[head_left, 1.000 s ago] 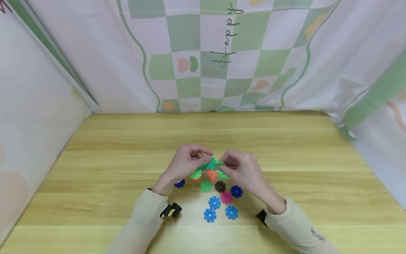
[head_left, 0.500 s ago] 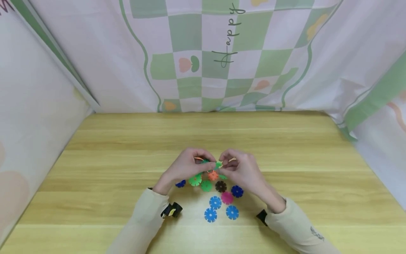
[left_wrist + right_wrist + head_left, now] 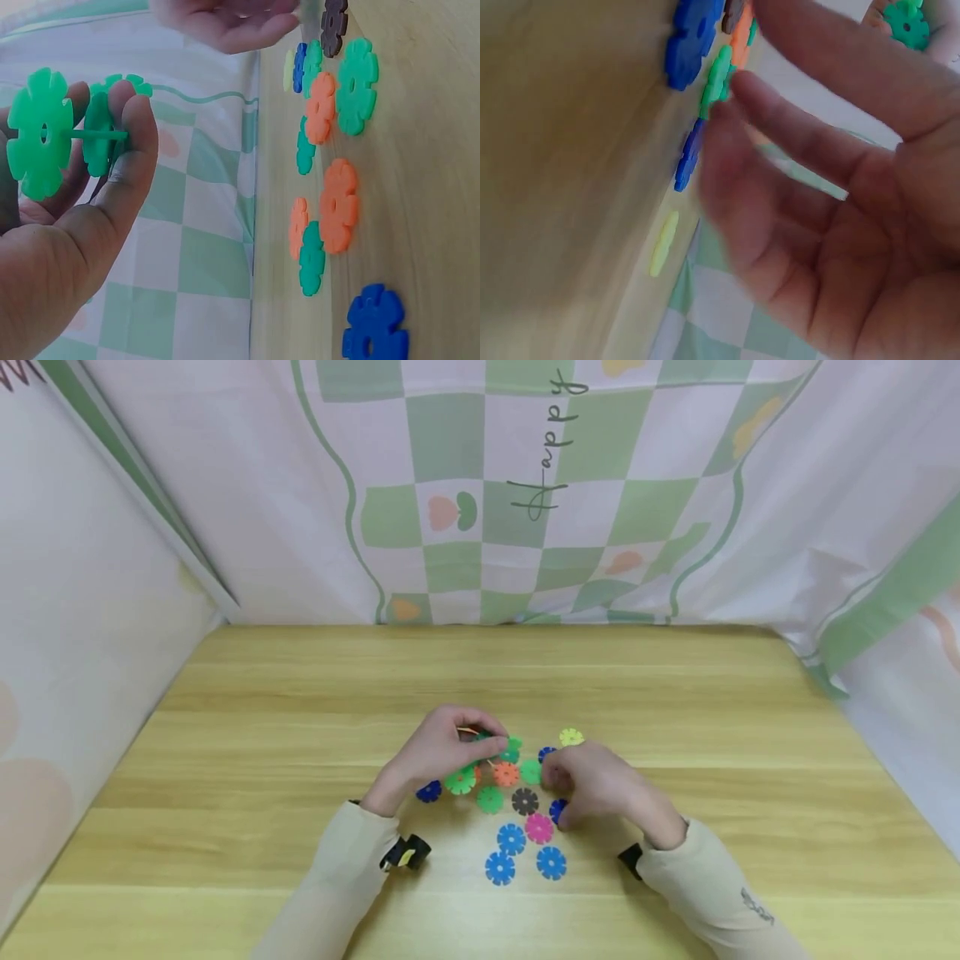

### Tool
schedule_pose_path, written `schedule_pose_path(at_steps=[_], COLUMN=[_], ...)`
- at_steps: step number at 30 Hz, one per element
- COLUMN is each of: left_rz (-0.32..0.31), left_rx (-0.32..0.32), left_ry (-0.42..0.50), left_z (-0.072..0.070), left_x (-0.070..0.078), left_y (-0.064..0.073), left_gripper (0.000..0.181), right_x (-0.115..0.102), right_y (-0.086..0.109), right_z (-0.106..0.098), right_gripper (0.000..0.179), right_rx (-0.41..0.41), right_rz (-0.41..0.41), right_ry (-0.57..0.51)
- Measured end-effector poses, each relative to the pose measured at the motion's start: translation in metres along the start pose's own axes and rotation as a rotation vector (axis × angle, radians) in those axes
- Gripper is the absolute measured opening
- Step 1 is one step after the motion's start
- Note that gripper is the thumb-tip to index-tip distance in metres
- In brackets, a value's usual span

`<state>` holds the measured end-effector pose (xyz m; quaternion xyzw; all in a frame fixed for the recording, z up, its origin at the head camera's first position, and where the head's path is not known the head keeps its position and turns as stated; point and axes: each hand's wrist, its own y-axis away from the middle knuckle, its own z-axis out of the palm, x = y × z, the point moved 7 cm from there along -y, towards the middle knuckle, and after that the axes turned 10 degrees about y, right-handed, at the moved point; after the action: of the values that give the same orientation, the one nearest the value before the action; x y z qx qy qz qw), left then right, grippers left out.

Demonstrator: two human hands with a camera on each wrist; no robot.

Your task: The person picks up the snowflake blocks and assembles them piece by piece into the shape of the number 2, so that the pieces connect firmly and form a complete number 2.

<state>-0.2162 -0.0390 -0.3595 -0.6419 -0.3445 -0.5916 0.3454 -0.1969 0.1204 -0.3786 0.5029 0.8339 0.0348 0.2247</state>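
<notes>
From here I see the left hand (image 3: 440,749) pinching joined, petal-edged green plastic discs (image 3: 56,146) above the smooth wood-grain table (image 3: 322,693); the right hand (image 3: 600,781), fingers loosely bent and thumb apart, hovers near a notched dark-blue disc (image 3: 688,51).

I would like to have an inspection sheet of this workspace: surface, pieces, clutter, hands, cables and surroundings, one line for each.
Surface: table with wood-grain top, pieces grouped near its middle.
Pieces: joined green pieces held up; flat notched discs in light blue, dark blue, green, orange, pink, dark brown and yellow lie on the table.
Clutter: nothing seen besides the discs.
Hands: left hand holds the joined green pieces; right hand is low beside a dark blue disc, contact unclear, no piece seen in its grip.
Cables: nothing seen.
Surroundings: curtain behind the table, green-and-white checks, lettered "Happy".
</notes>
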Motion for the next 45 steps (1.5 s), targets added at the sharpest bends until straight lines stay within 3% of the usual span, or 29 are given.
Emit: schedule_pose_path(at_steps=[4, 13, 22, 27, 32, 37, 45], left_rz=[0.007, 0.013, 0.015, 0.001, -0.011, 0.001, 0.015], left_rx=[0.000, 0.003, -0.004, 0.006, 0.016, 0.004, -0.008], left_ry=[-0.009, -0.024, -0.032, -0.024, -0.047, -0.045, -0.045], left_z=[0.000, 0.001, 0.000, -0.001, -0.002, -0.001, 0.000], left_x=[0.002, 0.003, 0.001, 0.000, 0.000, 0.001, 0.004], left_y=[0.000, 0.000, 0.000, 0.001, 0.000, 0.000, 0.000], left_gripper=[0.012, 0.011, 0.013, 0.013, 0.013, 0.014, 0.012], right_x=[0.003, 0.003, 0.000, -0.005, -0.002, 0.004, 0.004], right_y=[0.001, 0.000, 0.001, 0.002, 0.004, 0.004, 0.003], right_z=[0.006, 0.009, 0.005, -0.011, -0.027, -0.031, -0.030], right_gripper=[0.038, 0.035, 0.027, 0.016, 0.006, 0.013, 0.019], right_rx=[-0.065, -0.070, -0.044, 0.106, 0.264, 0.306, 0.295], right_rz=[0.018, 0.033, -0.063, -0.162, -0.118, -0.027, 0.011], right_ry=[0.054, 0.102, 0.045, -0.145, -0.449, -0.672, -0.765])
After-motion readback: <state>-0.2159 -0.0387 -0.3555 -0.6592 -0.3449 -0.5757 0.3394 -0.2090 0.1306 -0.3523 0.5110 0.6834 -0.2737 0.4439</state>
